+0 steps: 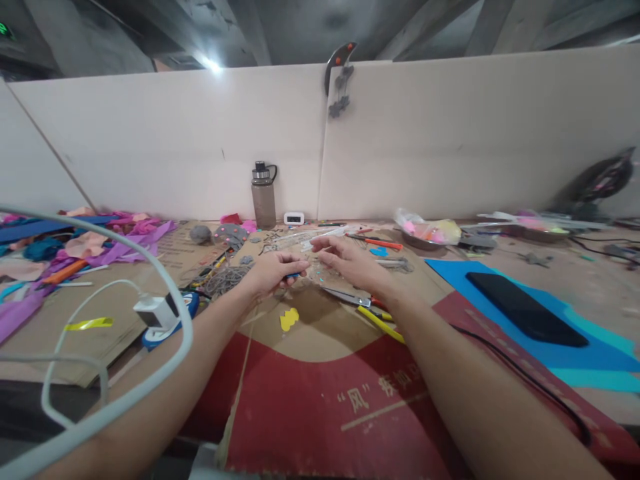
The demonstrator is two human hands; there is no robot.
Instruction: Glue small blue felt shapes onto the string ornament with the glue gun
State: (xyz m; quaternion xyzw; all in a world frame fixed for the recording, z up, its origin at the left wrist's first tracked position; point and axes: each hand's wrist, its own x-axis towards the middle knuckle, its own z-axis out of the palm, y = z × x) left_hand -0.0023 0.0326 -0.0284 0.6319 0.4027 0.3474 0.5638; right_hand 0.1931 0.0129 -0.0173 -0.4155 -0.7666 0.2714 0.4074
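Near the middle of the surface, the left hand (273, 273) has its grip closed on a small blue piece (293, 275), which pokes out at the fingertips toward the right hand (350, 261). That hand's grip is half open just beside it; whether it pinches anything I cannot tell. Scissors (353, 299) and a yellow scrap (289, 319) lie just nearer. A water bottle (263, 197) stands at the far edge, and a blue sheet (450, 275) lies toward the right edge.
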